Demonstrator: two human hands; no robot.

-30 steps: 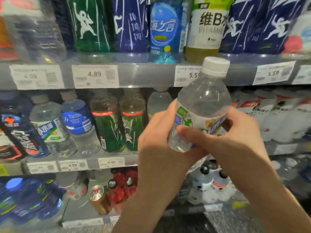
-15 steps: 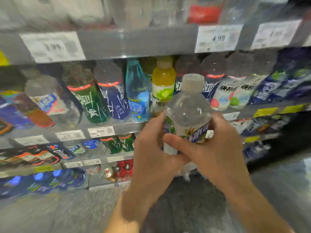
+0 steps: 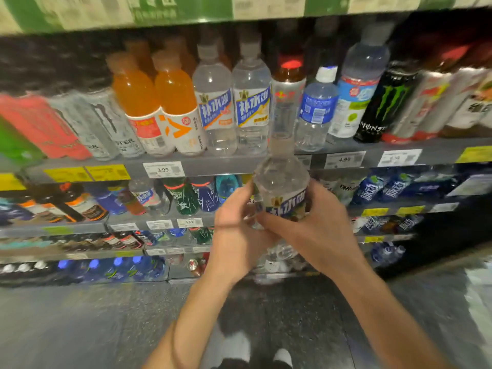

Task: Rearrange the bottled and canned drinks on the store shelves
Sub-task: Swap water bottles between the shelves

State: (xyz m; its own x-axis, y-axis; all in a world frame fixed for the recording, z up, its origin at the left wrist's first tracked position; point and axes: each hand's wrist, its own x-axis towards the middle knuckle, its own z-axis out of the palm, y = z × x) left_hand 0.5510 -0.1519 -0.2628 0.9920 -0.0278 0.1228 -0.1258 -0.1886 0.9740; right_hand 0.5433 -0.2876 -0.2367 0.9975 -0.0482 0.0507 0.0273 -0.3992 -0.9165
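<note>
Grey shelf edge [image 3: 239,166] behind; left hand [image 3: 237,230], right hand [image 3: 316,230] grip clear ribbed plastic bottle [image 3: 282,187].

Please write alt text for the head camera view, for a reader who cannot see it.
Both hands, left hand and right hand, hold a clear bottle upright before store shelves of drinks. Behind it stand two similar clear bottles, orange bottles to their left and a black can to the right.
</note>
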